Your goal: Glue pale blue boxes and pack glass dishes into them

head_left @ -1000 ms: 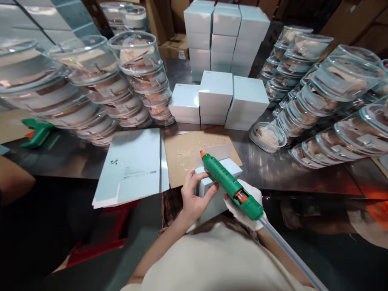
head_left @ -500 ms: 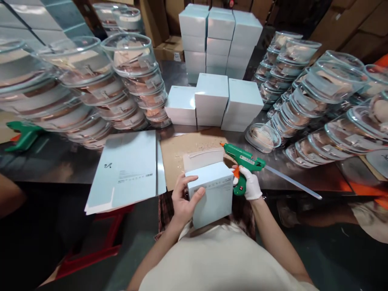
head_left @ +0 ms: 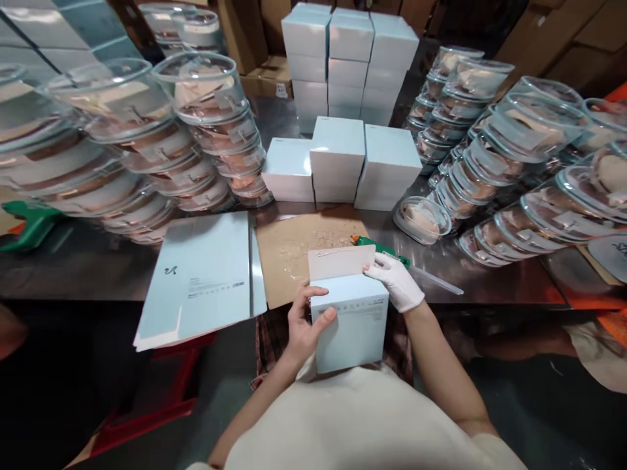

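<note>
A light blue carton box (head_left: 351,326) rests against my body at the table's near edge, its top flap (head_left: 340,261) standing open with a line of glue on it. My bare left hand (head_left: 306,323) grips the box's left side. In a white glove, my right hand (head_left: 394,281) pinches the flap's right edge. Just behind that hand the green glue gun (head_left: 379,248) lies on the metal table, its clear glue stick (head_left: 435,279) pointing right.
A brown cardboard sheet (head_left: 289,254) with glue crumbs lies under the box. Flat blue carton blanks (head_left: 206,277) lie to the left. Finished blue boxes (head_left: 337,156) stack behind. Clear lidded containers (head_left: 147,137) pile up left and at right (head_left: 529,176). Another green glue gun (head_left: 27,222) sits far left.
My right hand laid the glue gun down on the table and moved left onto the open flap. My left hand kept its hold on the box.
</note>
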Action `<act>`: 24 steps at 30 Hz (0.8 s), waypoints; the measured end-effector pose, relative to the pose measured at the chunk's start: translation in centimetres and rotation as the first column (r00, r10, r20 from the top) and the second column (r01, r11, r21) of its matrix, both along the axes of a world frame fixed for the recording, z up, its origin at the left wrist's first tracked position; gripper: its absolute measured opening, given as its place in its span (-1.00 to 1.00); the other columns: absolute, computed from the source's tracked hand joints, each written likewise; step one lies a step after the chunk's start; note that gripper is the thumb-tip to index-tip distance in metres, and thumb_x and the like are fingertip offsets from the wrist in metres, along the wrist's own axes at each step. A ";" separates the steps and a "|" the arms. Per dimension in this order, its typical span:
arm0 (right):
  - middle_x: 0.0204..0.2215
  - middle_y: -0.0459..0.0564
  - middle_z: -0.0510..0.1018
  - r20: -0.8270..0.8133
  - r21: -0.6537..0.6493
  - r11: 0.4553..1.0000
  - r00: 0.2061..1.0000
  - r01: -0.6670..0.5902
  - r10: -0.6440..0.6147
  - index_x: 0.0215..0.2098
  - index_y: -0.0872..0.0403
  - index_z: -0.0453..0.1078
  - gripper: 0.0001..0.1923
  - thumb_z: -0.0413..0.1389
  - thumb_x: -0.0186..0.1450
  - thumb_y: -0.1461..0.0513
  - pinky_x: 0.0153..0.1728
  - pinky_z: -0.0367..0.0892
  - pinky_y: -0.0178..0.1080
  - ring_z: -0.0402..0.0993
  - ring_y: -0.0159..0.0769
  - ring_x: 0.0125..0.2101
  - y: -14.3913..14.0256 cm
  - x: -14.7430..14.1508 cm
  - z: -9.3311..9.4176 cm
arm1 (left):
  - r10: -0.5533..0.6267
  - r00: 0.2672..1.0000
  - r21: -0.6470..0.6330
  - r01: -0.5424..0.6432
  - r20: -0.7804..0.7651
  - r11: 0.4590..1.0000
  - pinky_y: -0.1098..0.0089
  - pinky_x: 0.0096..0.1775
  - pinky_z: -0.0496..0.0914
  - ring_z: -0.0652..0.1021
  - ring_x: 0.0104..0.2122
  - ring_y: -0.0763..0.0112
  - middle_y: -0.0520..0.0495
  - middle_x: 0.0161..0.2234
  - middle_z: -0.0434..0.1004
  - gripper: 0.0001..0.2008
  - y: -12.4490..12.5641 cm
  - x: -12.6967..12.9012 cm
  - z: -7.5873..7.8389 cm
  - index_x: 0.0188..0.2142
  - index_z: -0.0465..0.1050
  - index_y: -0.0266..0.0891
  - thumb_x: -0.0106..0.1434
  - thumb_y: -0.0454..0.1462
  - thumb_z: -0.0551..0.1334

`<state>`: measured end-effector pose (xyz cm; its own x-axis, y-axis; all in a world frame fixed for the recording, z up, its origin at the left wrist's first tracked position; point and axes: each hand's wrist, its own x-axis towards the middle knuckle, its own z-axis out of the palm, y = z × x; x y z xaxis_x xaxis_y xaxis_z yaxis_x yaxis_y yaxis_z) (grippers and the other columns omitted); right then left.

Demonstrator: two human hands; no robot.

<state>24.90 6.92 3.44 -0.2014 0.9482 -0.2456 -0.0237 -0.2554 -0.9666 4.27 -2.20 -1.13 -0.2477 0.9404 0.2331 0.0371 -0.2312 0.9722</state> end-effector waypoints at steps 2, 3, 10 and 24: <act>-0.18 0.05 0.72 0.011 0.074 0.997 1.000 -0.023 0.023 -0.10 0.08 0.62 -0.37 0.42 0.08 -0.19 0.01 0.53 -0.04 0.65 -0.05 -0.12 0.4 0.2 -0.4 | 0.039 0.995 -0.044 -0.035 0.095 0.998 0.24 -0.02 0.47 0.59 -0.02 0.14 -0.17 0.01 0.54 -0.52 0.2 0.1 -0.3 -0.14 0.49 -0.14 0.17 0.13 0.45; -0.16 0.08 0.71 0.039 0.158 0.985 0.997 -0.074 0.069 -0.10 0.08 0.63 -0.34 0.35 0.14 -0.27 0.03 0.52 -0.02 0.64 -0.03 -0.09 0.4 0.6 -0.6 | 0.048 0.983 -0.060 -0.038 0.176 0.997 0.24 -0.02 0.47 0.60 -0.02 0.16 -0.17 0.05 0.54 -0.50 0.3 0.0 -0.5 -0.07 0.45 -0.11 0.17 0.10 0.47; 0.05 0.14 0.54 0.430 0.577 0.568 0.809 -0.588 0.400 0.11 0.01 0.54 -0.58 0.21 0.45 -0.06 0.18 0.42 -0.02 0.50 -0.15 0.09 -0.1 2.2 1.6 | -0.026 0.981 0.089 0.009 0.190 0.996 0.22 0.06 0.44 0.57 0.02 0.20 -0.10 -0.07 0.55 -0.67 1.3 -1.8 -0.4 -0.15 0.52 -0.11 0.21 -0.04 0.49; 0.24 0.00 0.46 0.481 0.877 0.218 0.785 -0.429 -0.391 0.28 -0.34 0.32 -0.25 0.35 0.20 -0.24 0.44 -0.10 0.40 0.35 0.13 0.26 -5.6 0.5 -4.8 | 0.492 0.754 -0.251 -0.423 0.436 0.871 0.40 -0.12 0.47 0.57 -0.24 0.39 0.03 -0.22 0.55 -0.55 2.7 -3.9 1.9 -0.17 0.51 -0.12 0.09 0.02 0.55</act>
<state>25.36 1.37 -1.33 -0.4549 0.5049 0.7336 0.5231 0.8181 -0.2388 0.33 0.53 0.81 -0.7015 0.6982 -0.1430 -0.3638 -0.1782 0.9143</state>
